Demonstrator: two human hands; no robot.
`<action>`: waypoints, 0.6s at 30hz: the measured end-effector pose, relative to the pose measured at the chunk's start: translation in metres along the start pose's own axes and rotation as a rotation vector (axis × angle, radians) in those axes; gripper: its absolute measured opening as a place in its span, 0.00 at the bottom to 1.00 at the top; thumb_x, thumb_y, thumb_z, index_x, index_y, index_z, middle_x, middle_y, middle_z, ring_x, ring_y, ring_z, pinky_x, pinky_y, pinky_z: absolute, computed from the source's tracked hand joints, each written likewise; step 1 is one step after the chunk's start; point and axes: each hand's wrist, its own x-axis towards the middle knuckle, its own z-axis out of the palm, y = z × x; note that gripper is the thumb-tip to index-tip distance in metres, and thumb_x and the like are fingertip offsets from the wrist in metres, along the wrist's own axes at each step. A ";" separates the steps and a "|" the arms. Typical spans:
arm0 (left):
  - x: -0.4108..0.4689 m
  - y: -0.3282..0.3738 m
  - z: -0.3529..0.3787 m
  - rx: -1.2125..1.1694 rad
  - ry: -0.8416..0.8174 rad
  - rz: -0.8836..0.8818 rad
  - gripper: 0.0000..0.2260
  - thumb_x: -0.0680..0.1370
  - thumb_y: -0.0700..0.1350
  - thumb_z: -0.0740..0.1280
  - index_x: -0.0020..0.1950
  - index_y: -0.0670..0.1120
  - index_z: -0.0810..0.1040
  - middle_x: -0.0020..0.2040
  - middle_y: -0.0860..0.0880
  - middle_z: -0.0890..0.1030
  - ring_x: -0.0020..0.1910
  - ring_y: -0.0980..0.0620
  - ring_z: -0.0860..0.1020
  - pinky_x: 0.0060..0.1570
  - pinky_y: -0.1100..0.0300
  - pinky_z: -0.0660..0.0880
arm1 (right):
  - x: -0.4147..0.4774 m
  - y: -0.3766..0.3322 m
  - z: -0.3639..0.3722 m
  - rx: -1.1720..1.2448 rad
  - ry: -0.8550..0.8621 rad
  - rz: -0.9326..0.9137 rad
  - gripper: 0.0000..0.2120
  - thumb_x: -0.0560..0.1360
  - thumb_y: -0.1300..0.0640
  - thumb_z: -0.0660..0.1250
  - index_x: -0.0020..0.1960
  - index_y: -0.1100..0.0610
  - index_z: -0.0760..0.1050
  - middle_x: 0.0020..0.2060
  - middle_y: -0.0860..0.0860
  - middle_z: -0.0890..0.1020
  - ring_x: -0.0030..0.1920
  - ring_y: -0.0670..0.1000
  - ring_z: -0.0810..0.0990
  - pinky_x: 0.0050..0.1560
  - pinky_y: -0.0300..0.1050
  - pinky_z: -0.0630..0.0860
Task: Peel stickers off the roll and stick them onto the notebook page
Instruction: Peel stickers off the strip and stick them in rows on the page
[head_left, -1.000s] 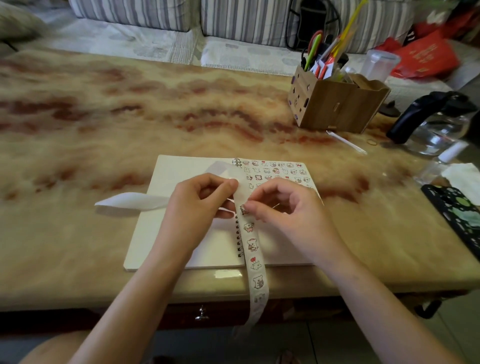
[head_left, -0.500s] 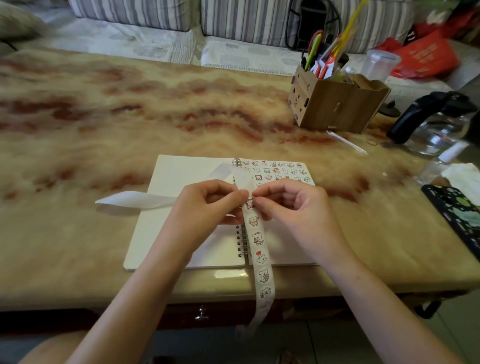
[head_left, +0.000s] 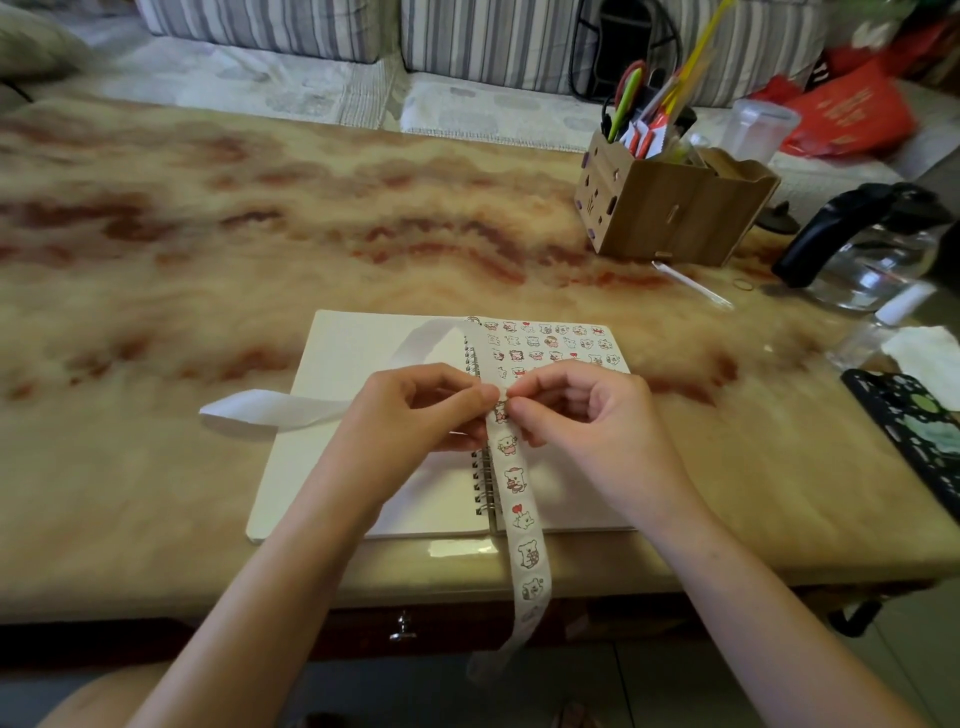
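1. Floppy white paper sticker strip (head_left: 521, 512) drapes over the white spiral notebook (head_left: 343, 358) at the worktop's (head_left: 208, 234) near edge.
2. Left hand (head_left: 415, 410) and right hand (head_left: 582, 410) pinch it, close together; flimsy, probably best lifted at a sticker's corner.

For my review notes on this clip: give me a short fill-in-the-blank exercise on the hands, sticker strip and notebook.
1. The left hand and right hand both pinch the sticker ____.
2. Stuck stickers sit on the notebook's ____ page.
3. The empty backing trails across the ____ page.
4. The strip's full end hangs over the table's near ____.

Missing words: strip; right; left; edge
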 end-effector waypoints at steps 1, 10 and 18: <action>0.000 0.000 0.000 0.003 0.000 -0.002 0.04 0.73 0.40 0.70 0.41 0.41 0.83 0.39 0.41 0.84 0.37 0.50 0.82 0.45 0.58 0.81 | 0.000 0.000 0.000 -0.003 -0.007 0.005 0.07 0.71 0.67 0.71 0.42 0.55 0.81 0.33 0.49 0.83 0.35 0.44 0.81 0.39 0.36 0.76; 0.000 -0.001 0.002 -0.061 0.001 -0.092 0.05 0.75 0.40 0.69 0.41 0.39 0.81 0.40 0.41 0.83 0.39 0.50 0.81 0.46 0.56 0.81 | -0.003 -0.001 -0.001 -0.271 0.014 -0.062 0.05 0.72 0.60 0.72 0.41 0.51 0.80 0.39 0.45 0.82 0.39 0.44 0.77 0.44 0.43 0.75; 0.000 0.001 0.000 -0.108 0.002 -0.115 0.07 0.76 0.41 0.68 0.42 0.37 0.79 0.37 0.43 0.83 0.36 0.52 0.82 0.38 0.61 0.81 | -0.004 -0.002 -0.001 -0.301 -0.034 -0.154 0.04 0.73 0.58 0.71 0.41 0.50 0.78 0.41 0.45 0.78 0.42 0.46 0.75 0.46 0.36 0.71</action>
